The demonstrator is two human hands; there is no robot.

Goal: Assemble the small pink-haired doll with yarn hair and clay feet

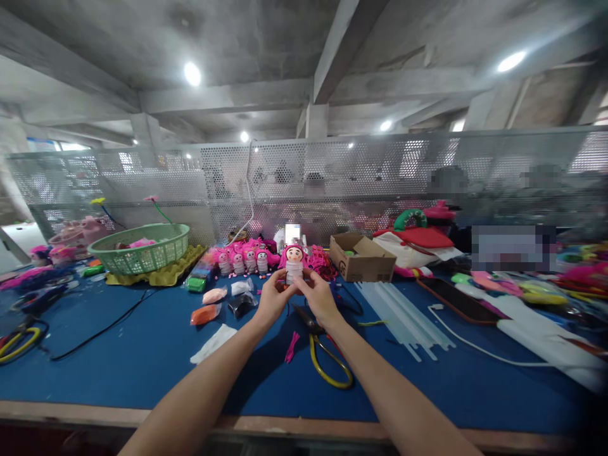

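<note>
Both my left hand [273, 296] and my right hand [319, 295] are closed on one small doll [295, 256], held upright above the middle of the table. It has a pink hood or hair, a painted face and a pale ringed body. My thumbs meet at its lower front; the fingers behind it are partly hidden. Behind and left stand several similar dolls [250, 261] with pink tops. Beneath my right wrist lie scissors with yellow handles [327, 370], blades partly covered. A pink cord bundle [292, 347] lies just left of them.
Left are bagged lumps in orange [205, 315], black [242, 304] and green [196, 284], and a green basket [142, 251]. Right are a cardboard box [363, 256], translucent sticks [403, 316], a phone [458, 300] and a white cable [479, 349]. A perforated metal screen [294, 164] stands behind.
</note>
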